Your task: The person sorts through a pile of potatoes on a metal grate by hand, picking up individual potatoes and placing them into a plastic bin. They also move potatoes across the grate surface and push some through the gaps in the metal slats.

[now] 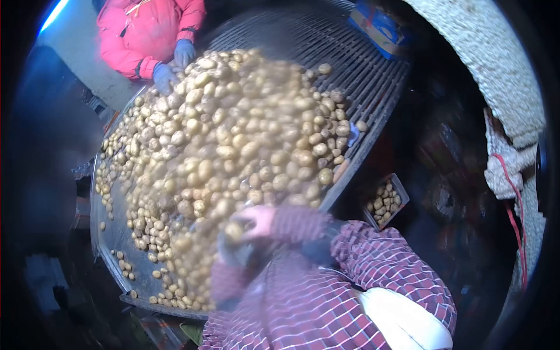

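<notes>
A large heap of yellow-brown potatoes (227,151) covers much of the sorting table in front of me. My right hand (259,221) reaches in over the near side of the heap, its fingers curled round a potato (234,231). Close beside it, my left hand (234,252) wears a grey glove and is smeared by motion. Whether the left fingers grip anything cannot be made out. Both of my plaid sleeves end in knitted or dark cuffs near the heap.
Across the table, a person in a red jacket (140,35) has grey-gloved hands (165,77) at the heap. Slatted bars (356,76) form the table's far right, with a blue box (379,29) there. A crate of potatoes (398,185) stands at right below the rim.
</notes>
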`<state>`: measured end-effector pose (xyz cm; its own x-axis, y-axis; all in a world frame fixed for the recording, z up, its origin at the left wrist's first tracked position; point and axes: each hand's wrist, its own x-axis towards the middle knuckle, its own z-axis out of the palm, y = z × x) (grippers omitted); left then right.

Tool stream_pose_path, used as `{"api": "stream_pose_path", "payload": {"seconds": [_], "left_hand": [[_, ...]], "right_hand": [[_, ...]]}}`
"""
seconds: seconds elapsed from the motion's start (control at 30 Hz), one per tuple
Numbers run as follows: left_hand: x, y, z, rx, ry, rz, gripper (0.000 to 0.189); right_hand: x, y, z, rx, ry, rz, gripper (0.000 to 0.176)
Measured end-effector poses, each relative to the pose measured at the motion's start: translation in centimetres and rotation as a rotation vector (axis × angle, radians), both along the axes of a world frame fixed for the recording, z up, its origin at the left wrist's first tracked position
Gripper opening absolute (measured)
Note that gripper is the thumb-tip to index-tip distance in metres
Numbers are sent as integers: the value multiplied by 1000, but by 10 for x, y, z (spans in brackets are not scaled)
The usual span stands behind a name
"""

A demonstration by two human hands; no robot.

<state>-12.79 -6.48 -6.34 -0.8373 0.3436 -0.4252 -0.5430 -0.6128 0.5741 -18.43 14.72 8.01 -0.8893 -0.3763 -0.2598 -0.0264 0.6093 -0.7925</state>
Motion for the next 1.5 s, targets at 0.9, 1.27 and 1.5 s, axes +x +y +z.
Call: {"api": "stream_pose_path", "payload": {"seconds": [0.9,1.27,1.5], "left_hand": [[22,-2,91,457,-178,133,71],[-1,1,101,718,-137,233,80],[9,-10,79,520,-220,290,81]], "right_hand": [[-217,-31,-86,275,282,-176,36],[-77,-23,-17,-203,-38,133,45],[-114,25,53,133,-46,-157,42]]}}
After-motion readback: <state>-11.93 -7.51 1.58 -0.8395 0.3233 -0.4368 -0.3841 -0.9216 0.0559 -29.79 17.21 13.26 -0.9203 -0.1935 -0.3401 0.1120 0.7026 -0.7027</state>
